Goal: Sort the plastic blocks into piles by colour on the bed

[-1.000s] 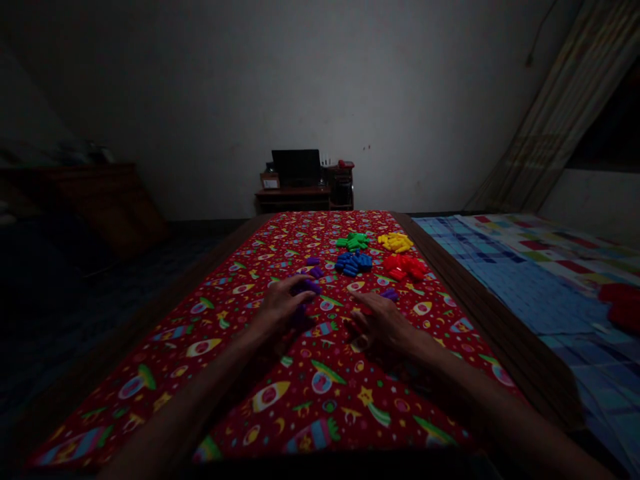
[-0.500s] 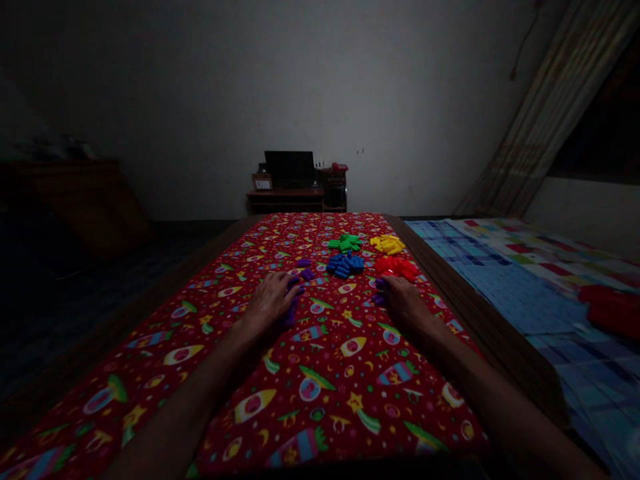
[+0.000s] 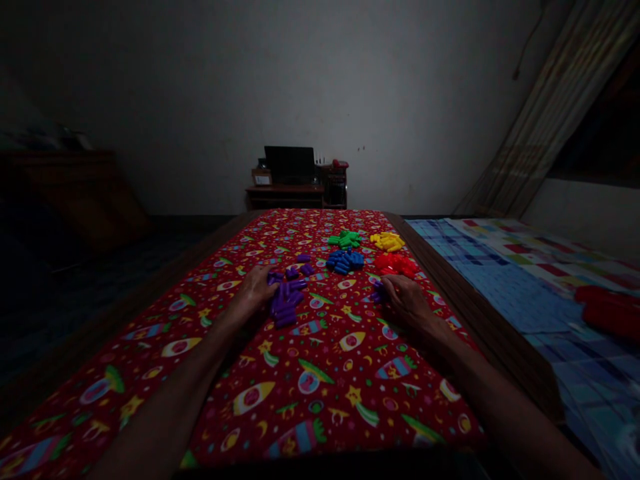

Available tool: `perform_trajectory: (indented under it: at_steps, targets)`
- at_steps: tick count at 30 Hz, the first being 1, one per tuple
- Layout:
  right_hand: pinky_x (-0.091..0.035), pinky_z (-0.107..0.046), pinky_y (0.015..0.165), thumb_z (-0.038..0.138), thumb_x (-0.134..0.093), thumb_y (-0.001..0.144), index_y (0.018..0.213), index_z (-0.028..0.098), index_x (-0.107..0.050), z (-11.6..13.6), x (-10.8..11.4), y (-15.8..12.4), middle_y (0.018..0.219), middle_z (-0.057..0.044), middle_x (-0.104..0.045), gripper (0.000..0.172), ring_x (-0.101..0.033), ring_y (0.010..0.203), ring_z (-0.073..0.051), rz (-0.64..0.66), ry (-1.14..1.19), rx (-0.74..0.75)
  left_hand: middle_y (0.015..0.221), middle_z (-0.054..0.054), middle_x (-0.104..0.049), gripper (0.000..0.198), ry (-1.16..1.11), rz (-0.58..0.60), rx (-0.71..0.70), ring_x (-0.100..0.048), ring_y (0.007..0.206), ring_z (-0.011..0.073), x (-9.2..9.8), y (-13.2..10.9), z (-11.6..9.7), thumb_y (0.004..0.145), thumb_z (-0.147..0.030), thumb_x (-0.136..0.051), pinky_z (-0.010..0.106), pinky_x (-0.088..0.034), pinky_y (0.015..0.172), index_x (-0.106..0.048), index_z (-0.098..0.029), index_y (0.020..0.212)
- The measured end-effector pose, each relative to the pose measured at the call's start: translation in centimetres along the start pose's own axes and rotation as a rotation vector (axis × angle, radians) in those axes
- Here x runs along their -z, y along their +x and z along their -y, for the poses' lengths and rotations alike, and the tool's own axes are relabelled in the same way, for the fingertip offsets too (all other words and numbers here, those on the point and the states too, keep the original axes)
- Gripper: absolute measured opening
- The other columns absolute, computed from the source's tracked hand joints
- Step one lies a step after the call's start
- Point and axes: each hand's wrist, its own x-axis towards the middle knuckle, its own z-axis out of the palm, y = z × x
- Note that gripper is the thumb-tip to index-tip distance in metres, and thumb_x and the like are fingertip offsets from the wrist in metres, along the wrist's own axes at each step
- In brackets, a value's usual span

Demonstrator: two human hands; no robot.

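Note:
A heap of small purple cylinder-like pieces (image 3: 287,299) lies on the red patterned cloth. My left hand (image 3: 256,287) rests at the heap's left edge, thumb and fingers apart, with some purple pieces showing between them. On the right, my right hand (image 3: 407,297) is curled low over the cloth, with a few purple pieces (image 3: 377,291) at its fingertips; the far fingers are partly hidden. Ahead lie a blue pile (image 3: 345,261), a green pile (image 3: 345,239), a yellow pile (image 3: 387,241) and a red pile (image 3: 395,265) of similar pieces. The red pile is just beyond my right hand.
The red cloth (image 3: 320,373) with rockets and stars covers a long table with a brown edge (image 3: 520,360). To the right is a surface with blue checked bedding (image 3: 500,287) and a red item (image 3: 607,312). A dark screen (image 3: 289,165) stands on a desk by the wall.
My left hand has drawn back to the left, uncovering the purple heap. My right hand has shifted only slightly, still with purple pieces at its fingertips.

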Motion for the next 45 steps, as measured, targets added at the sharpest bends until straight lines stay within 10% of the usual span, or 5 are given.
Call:
perform_trajectory:
  at_steps: [9,16,26,36,45]
  targets:
    - [-0.051,-0.037,0.08,0.025,-0.04,0.095,0.102,0.019,-0.066,0.6,-1.5,-0.3,0.097,-0.011,-0.07,0.028,-0.065,0.088,-0.023,-0.101,0.002,0.126,0.117,0.007,-0.067,0.039,-0.312,-0.108,-0.206,-0.061,0.106,0.0251,2.5,-2.1,-4.1,0.079,-0.03,-0.057,0.036,-0.046,0.094,-0.063,-0.021,0.116]
    - [-0.053,-0.037,0.085,0.021,-0.048,0.092,0.135,0.021,-0.047,4.3,-4.2,-0.7,0.118,-0.012,-0.064,0.043,-0.062,0.104,-0.022,0.059,0.113,0.359,0.124,0.006,-0.061,0.082,-0.607,0.11,-0.418,-0.06,0.11,0.0228,-1.5,-6.3,-10.5,0.075,-0.02,-0.066,0.036,-0.05,0.09,-0.027,-0.028,0.146]
    - [-0.051,-0.034,0.079,0.02,-0.048,0.091,0.117,0.02,-0.059,3.9,-3.4,-0.4,0.106,-0.01,-0.068,0.028,-0.064,0.092,-0.021,0.058,0.236,0.266,0.134,0.013,-0.044,0.073,-0.475,0.066,-0.645,-0.048,0.123,0.0271,-1.7,-6.6,-10.4,0.084,-0.031,-0.064,0.044,-0.044,0.1,-0.025,-0.026,0.146]
    - [-0.048,-0.039,0.079,0.03,-0.046,0.091,0.098,0.017,-0.068,-1.1,-3.1,0.2,0.097,-0.012,-0.063,0.026,-0.057,0.088,-0.024,0.032,-0.064,0.019,0.107,0.011,-0.065,0.038,-0.106,0.149,-0.284,-0.062,0.1,0.0261,0.2,-3.9,-4.3,0.081,-0.031,-0.063,0.038,-0.048,0.088,-0.061,-0.017,0.116]
    - [-0.046,-0.047,0.096,0.027,-0.049,0.091,0.131,0.021,-0.053,3.1,-3.1,0.2,0.129,-0.015,-0.057,0.04,-0.053,0.119,-0.027,-0.035,0.016,0.296,0.083,0.002,-0.071,0.051,-0.748,0.171,-0.184,-0.068,0.077,0.0209,0.4,-5.3,-9.8,0.071,-0.037,-0.07,0.031,-0.053,0.068,-0.054,-0.02,0.116]
